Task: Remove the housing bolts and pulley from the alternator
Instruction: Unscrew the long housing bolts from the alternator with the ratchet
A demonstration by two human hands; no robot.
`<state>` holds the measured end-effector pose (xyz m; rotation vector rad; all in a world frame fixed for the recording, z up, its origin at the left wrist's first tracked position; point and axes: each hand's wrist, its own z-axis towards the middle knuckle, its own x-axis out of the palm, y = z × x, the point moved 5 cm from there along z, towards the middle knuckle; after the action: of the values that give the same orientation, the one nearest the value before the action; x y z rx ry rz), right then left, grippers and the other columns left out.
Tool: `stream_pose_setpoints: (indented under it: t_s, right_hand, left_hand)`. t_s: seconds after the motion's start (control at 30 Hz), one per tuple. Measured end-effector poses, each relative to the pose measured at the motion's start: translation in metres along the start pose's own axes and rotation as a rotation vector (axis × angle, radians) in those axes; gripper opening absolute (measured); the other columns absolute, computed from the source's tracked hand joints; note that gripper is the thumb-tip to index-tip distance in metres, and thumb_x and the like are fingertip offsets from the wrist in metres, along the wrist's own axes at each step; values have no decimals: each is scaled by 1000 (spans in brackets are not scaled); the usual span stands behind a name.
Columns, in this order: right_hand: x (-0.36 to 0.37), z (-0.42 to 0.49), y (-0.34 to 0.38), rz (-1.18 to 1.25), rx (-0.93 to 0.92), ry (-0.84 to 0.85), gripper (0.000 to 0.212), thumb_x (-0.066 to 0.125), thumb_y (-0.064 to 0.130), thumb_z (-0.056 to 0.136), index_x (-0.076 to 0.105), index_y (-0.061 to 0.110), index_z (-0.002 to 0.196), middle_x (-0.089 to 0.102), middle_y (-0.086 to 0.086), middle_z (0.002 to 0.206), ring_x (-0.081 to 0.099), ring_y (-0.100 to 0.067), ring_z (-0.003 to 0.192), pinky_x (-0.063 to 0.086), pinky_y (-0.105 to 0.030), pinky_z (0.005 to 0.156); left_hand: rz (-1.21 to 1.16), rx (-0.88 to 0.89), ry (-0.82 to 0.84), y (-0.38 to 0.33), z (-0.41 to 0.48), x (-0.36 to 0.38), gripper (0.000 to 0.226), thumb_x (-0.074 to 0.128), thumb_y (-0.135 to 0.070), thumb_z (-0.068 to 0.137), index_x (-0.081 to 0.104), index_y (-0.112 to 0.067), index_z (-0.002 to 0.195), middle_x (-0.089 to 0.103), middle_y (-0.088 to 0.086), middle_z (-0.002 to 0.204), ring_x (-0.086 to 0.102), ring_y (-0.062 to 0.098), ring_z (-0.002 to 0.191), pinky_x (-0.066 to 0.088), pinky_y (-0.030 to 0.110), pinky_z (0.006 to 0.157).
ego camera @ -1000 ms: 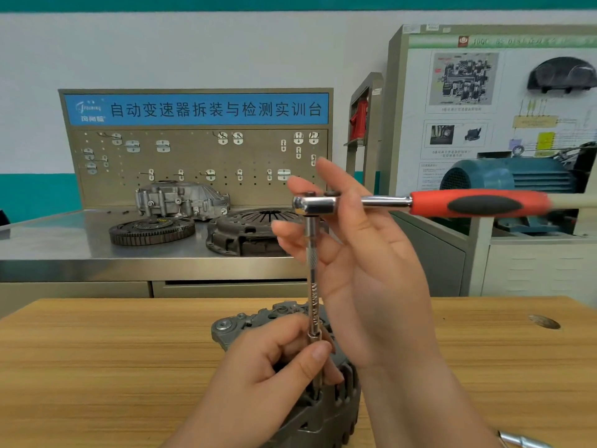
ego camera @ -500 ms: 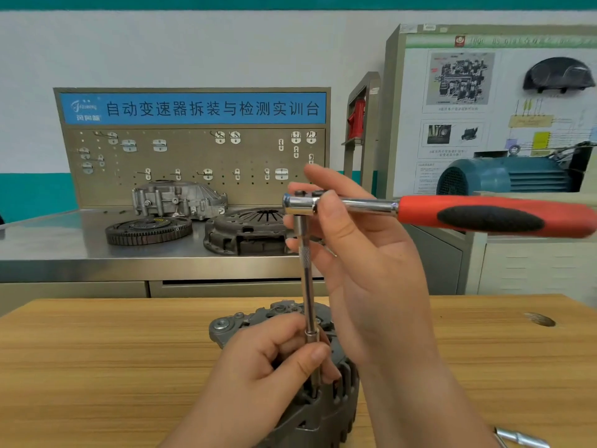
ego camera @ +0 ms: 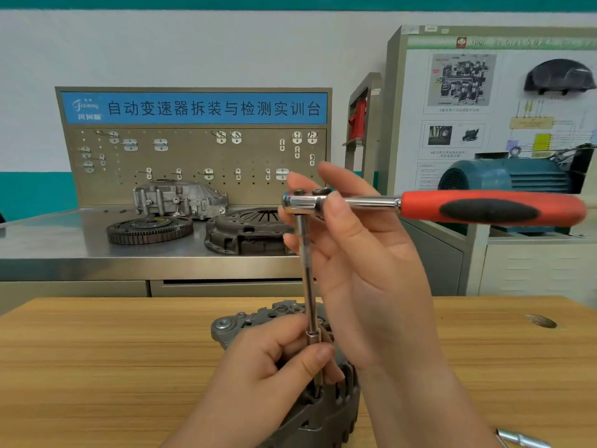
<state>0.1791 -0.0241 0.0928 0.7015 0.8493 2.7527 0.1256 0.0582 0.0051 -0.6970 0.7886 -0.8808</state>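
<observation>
Upper left, we read 自动变速器拆装与检测实训台 on the banner (ego camera: 193, 108). Our left hand (ego camera: 274, 360) pinches the extension bar (ego camera: 307, 276) at the alternator (ego camera: 323, 415). Our right hand (ego camera: 371, 270), fingers nearly straight, pinches the ratchet (ego camera: 452, 206) by its head; the handle nears the right edge.

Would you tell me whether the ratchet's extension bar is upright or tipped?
Nearly upright: the extension bar runs almost straight down from the ratchet to the alternator.
</observation>
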Motion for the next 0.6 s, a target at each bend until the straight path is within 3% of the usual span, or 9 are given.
stream_pose_setpoints:
  t_s: [0.07,0.17,0.23,0.37,0.5,0.6]
  right_hand:
    - [-2,0,-1,24,6,-22,21,59,25,82,76,29,93,73,-5,106,64,-23,90,53,-29,79]
    - [-5,1,-2,114,37,-40,25,55,31,86,69,18,103,73,-9,104,69,-21,78,55,-29,74]
    - [-8,2,-3,141,63,-57,32,50,33,86,60,13,108,74,-9,101,69,-19,71,56,-30,72]
    - [-9,2,0,44,-15,-62,21,54,28,88,67,23,105,74,-9,102,67,-19,77,55,-29,73]
    - [-9,-1,10,-220,-204,-71,17,65,19,85,75,29,94,73,-3,101,65,-23,93,51,-37,88]
    - [-11,0,9,-150,-152,-71,18,59,20,87,73,26,97,73,-7,101,67,-21,83,54,-32,81]
  left_hand:
    - [2,-1,5,-1,0,0,26,57,-48,79,69,-35,97,75,-4,76,71,10,77,50,22,73]
    - [-39,-7,18,-2,0,1,27,56,-49,82,69,-37,101,75,-2,80,71,16,81,51,32,77]
    - [-45,-10,27,-3,-1,1,26,56,-49,83,69,-37,104,74,-2,81,71,16,81,51,29,78]
    - [6,-20,35,-2,0,1,27,55,-49,80,68,-36,99,76,-1,82,72,15,85,51,25,80]
    - [15,-20,-8,-2,0,0,31,58,-49,74,70,-26,90,77,-1,79,72,13,85,52,23,82]
    - [31,-17,-8,-3,0,0,32,57,-51,74,69,-27,92,76,-2,79,72,14,84,52,24,81]
